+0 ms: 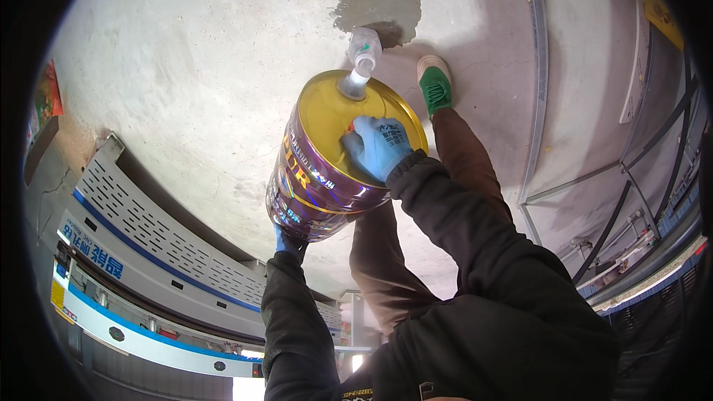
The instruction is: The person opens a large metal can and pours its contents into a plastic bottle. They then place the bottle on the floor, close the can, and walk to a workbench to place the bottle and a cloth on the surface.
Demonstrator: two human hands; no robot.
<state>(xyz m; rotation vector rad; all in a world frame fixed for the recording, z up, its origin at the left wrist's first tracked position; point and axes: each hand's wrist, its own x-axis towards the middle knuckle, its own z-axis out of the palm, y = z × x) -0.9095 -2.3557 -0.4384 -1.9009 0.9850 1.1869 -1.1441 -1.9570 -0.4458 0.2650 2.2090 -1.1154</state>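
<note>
A metal drum with a purple printed side and a gold lid is held tilted, its lid facing forward. My right hand, in a light blue glove, is closed around the handle on the lid; a bit of red shows by the fingers. Under the drum's lower end, my gloved left hand supports the base, its fingers mostly hidden. A clear plastic spout sticks out of the lid. Its tip meets or almost meets the mouth of a translucent plastic bottle beyond it. I cannot tell whether liquid is flowing.
A dark wet patch spreads on the concrete floor behind the bottle. My green shoe stands right of the drum. A long white machine with slotted panels runs along the left. A metal rail and frame lie to the right.
</note>
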